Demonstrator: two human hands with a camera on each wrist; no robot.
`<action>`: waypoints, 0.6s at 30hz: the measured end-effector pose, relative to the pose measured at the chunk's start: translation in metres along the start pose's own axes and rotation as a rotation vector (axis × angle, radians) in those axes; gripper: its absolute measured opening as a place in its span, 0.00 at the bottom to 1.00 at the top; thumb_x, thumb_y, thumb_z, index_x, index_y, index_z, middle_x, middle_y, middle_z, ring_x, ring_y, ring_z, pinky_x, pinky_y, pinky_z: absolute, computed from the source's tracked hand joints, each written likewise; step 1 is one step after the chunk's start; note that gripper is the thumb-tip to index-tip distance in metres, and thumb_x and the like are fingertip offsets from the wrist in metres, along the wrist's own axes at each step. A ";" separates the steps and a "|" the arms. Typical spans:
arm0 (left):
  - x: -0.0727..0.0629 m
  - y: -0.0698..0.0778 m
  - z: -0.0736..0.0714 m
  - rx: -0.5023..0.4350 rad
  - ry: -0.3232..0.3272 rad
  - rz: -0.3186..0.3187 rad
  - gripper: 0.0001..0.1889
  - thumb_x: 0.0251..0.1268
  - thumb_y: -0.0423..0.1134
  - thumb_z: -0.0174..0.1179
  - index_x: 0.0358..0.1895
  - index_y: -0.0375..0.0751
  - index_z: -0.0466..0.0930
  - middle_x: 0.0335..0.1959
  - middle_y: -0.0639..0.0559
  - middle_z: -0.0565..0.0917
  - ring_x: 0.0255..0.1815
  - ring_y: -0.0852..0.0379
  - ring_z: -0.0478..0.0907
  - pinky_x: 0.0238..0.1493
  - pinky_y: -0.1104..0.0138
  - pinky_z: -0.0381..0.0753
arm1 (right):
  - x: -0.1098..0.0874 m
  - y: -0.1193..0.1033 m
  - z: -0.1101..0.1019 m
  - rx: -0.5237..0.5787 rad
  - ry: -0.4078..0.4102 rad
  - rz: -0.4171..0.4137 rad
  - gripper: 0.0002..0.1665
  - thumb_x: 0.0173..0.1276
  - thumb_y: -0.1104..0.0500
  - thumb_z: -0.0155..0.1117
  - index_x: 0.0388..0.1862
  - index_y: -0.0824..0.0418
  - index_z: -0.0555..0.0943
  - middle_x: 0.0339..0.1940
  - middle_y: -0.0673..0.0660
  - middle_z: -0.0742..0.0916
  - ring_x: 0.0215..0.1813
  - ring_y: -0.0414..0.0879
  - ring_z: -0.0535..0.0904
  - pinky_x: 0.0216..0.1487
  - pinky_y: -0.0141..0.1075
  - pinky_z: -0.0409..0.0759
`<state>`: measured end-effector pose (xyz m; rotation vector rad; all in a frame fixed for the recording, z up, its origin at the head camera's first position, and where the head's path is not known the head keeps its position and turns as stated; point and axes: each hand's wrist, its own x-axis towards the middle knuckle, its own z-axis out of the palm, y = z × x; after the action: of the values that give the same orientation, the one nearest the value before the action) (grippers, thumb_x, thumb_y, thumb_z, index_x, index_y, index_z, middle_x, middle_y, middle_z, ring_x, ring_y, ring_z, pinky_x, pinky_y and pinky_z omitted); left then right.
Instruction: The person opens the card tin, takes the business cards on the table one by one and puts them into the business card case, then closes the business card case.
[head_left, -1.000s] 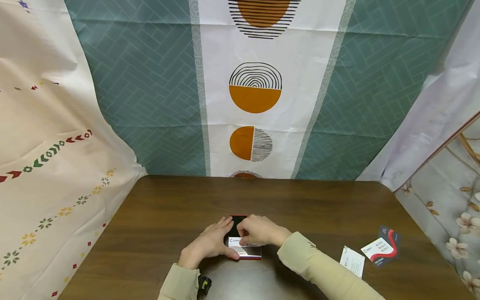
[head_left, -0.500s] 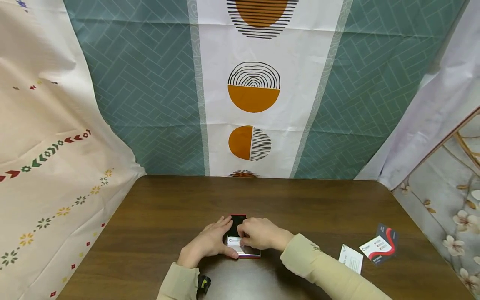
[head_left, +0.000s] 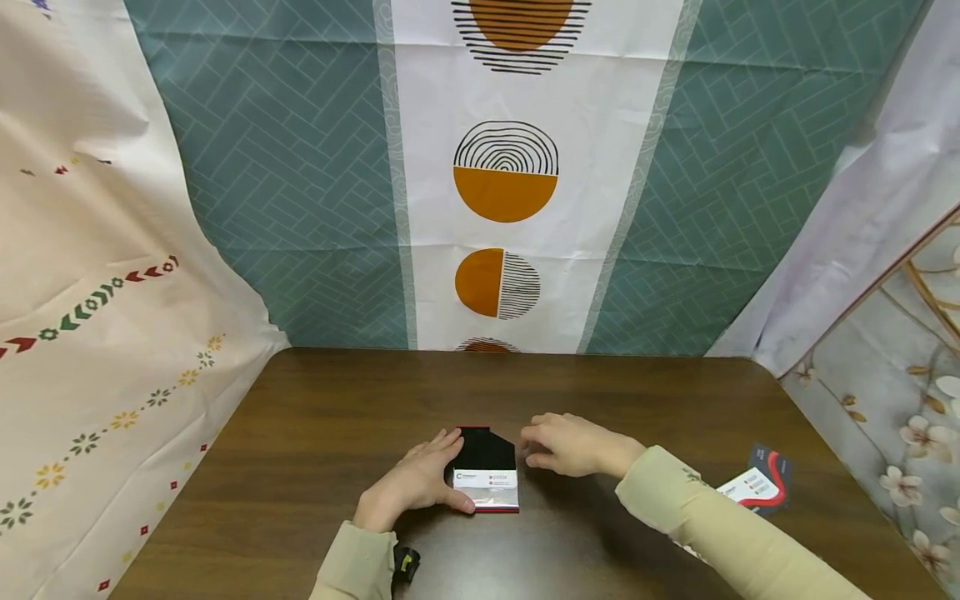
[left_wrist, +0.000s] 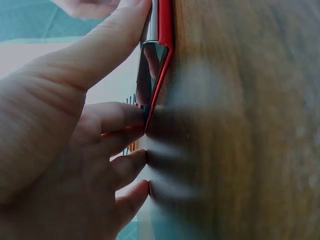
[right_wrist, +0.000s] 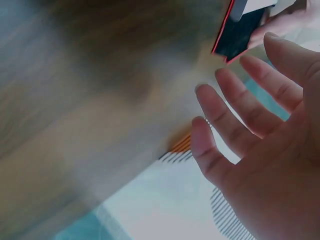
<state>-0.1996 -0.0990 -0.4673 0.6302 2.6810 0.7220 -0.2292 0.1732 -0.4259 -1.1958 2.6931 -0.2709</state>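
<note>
Card case (head_left: 483, 450), red-edged: on the table (head_left: 337, 400), white card (head_left: 472, 478) inside. Left hand (head_left: 420, 479): unclenched, fingers spread along the case's left edge, thumb on its near corner. Right hand (head_left: 577, 446): raised just right of it, fingers loosely bent, empty.

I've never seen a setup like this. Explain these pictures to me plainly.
There is no machine here, just a person's two bare hands. The wide picture comes from a camera on the head, looking forward and down; each close-up comes from a camera on one wrist. On the brown wood-grain table lies an open, flat black and red case, a white printed card showing above its silvery near edge. The left hand rests along its left side, thumb at the near corner. The right hand, fingers loosely bent, is apart from it, holding nothing. Further right, a white and red card overlaps a dark card.
</note>
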 end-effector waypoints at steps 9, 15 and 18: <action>0.002 -0.002 0.000 0.013 0.001 0.002 0.55 0.44 0.60 0.75 0.74 0.34 0.60 0.77 0.43 0.57 0.77 0.42 0.48 0.72 0.46 0.51 | -0.037 0.034 -0.017 -0.002 -0.017 0.005 0.10 0.66 0.58 0.68 0.45 0.56 0.82 0.32 0.43 0.77 0.32 0.37 0.71 0.34 0.35 0.74; 0.001 -0.004 0.002 0.018 0.001 0.000 0.55 0.44 0.60 0.75 0.74 0.34 0.60 0.77 0.43 0.57 0.77 0.42 0.48 0.72 0.46 0.52 | -0.069 0.057 -0.012 0.007 -0.050 0.071 0.07 0.65 0.59 0.69 0.42 0.54 0.81 0.32 0.41 0.77 0.32 0.36 0.71 0.32 0.35 0.74; 0.000 -0.005 0.003 0.018 0.012 0.007 0.55 0.43 0.60 0.75 0.73 0.33 0.61 0.76 0.43 0.57 0.77 0.42 0.49 0.71 0.46 0.53 | -0.086 0.067 -0.007 0.013 -0.055 0.090 0.06 0.65 0.58 0.69 0.39 0.53 0.80 0.32 0.40 0.76 0.32 0.36 0.71 0.32 0.34 0.74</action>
<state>-0.2002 -0.1018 -0.4720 0.6420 2.7003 0.7060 -0.2223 0.2826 -0.4268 -1.0595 2.6845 -0.2395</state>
